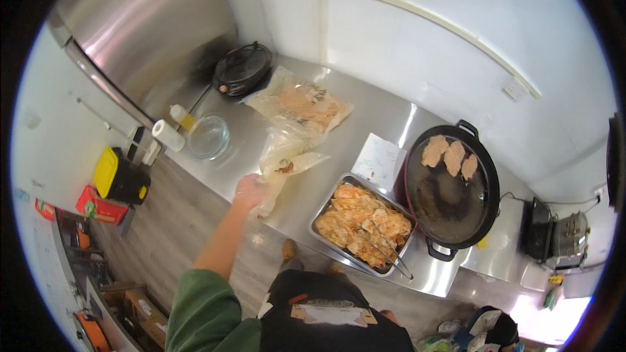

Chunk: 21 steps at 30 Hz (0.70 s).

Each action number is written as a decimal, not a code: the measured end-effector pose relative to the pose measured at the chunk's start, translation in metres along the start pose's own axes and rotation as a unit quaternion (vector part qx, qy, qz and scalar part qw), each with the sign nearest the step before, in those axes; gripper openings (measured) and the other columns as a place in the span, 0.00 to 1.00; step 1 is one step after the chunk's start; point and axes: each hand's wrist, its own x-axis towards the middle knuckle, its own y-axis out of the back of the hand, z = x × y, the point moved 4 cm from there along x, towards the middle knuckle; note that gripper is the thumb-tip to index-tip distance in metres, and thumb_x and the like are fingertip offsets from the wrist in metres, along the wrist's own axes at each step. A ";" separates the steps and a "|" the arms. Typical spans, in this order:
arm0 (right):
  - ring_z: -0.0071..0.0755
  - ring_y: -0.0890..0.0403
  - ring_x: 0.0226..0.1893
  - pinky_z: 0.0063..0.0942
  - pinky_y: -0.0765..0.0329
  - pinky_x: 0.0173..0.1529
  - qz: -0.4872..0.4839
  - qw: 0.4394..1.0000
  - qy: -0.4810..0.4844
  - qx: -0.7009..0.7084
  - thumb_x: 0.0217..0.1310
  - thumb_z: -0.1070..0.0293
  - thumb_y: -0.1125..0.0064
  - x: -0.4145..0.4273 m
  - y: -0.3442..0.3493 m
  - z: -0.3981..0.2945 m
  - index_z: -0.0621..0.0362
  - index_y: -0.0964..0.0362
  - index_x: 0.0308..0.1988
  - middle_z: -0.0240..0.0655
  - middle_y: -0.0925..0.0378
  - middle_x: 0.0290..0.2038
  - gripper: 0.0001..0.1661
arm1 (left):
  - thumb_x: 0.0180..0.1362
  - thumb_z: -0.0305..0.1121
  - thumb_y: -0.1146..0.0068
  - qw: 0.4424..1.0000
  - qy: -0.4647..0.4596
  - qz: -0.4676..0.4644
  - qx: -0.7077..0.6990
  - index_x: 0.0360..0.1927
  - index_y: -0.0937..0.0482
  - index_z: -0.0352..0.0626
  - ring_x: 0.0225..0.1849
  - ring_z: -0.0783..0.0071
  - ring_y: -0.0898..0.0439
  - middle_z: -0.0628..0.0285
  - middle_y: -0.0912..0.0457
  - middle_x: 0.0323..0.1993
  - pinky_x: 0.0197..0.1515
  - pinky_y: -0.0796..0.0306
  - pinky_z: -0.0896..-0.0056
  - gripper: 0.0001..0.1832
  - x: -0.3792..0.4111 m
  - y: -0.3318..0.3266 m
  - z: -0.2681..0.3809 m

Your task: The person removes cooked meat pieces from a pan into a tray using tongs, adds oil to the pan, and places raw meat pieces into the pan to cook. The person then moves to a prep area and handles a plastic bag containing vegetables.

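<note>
My left hand (252,190) grips the edge of a crumpled clear plastic bag (279,151) at the front of the steel table (234,151). Brownish scraps cling inside that bag. Behind it, partly overlapping, lies a larger plastic bag (308,102) of flat, pale raw meat pieces. To the right, a steel tray (320,234) holds browned cooked fillets (362,220), with metal tongs (384,247) resting on them. Three pale fillets (452,156) lie in the upper part of a large black electric pan (445,210). Of my right hand, only a sliver (390,317) shows beside the black apron (332,303); its fingers are hidden.
A stained white sheet (379,159) lies between tray and pan. At the left stand a glass bowl (209,137), a paper roll (168,135) and an oil squeeze bottle (182,116). A black lidded appliance (243,68) sits in the back corner. The pan's handle (441,250) juts frontward.
</note>
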 end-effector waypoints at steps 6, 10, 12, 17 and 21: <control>0.39 0.20 0.25 0.33 0.25 0.31 0.004 0.999 0.033 -0.020 0.56 0.61 0.50 0.114 -0.002 -0.062 0.57 0.21 0.35 0.40 0.20 0.26 0.15 | 0.48 0.33 0.38 0.983 0.036 0.014 -0.178 0.35 0.19 0.35 0.30 0.79 0.25 0.67 0.20 0.27 0.33 0.30 0.74 0.13 -0.113 0.117 -0.104; 0.35 0.22 0.25 0.31 0.25 0.33 -0.055 0.994 0.074 -0.052 0.57 0.62 0.49 0.180 -0.032 -0.147 0.64 0.23 0.34 0.39 0.22 0.24 0.16 | 0.48 0.30 0.38 0.926 0.154 0.049 -0.341 0.35 0.19 0.37 0.28 0.82 0.26 0.68 0.20 0.27 0.33 0.31 0.76 0.10 -0.201 0.166 -0.202; 0.29 0.24 0.23 0.26 0.27 0.31 -0.104 0.995 -0.013 0.004 0.59 0.66 0.52 0.205 -0.059 -0.200 0.67 0.24 0.35 0.36 0.23 0.23 0.15 | 0.49 0.29 0.38 0.923 0.164 0.095 -0.335 0.36 0.18 0.39 0.30 0.82 0.25 0.68 0.19 0.28 0.36 0.30 0.77 0.10 -0.235 0.187 -0.260; 0.45 0.20 0.31 0.35 0.26 0.38 -0.023 0.987 0.089 -0.134 0.54 0.64 0.47 0.246 -0.142 -0.369 0.61 0.24 0.29 0.44 0.21 0.27 0.11 | 0.48 0.31 0.38 0.899 0.282 0.150 -0.298 0.36 0.19 0.35 0.29 0.78 0.24 0.63 0.18 0.29 0.36 0.29 0.72 0.12 -0.302 0.223 -0.395; 0.47 0.20 0.37 0.38 0.25 0.41 -0.056 0.982 0.122 -0.134 0.54 0.63 0.46 0.284 -0.201 -0.486 0.60 0.23 0.33 0.45 0.20 0.33 0.12 | 0.48 0.32 0.38 0.860 0.344 0.203 -0.318 0.37 0.19 0.35 0.30 0.76 0.24 0.60 0.18 0.28 0.36 0.29 0.69 0.13 -0.338 0.258 -0.483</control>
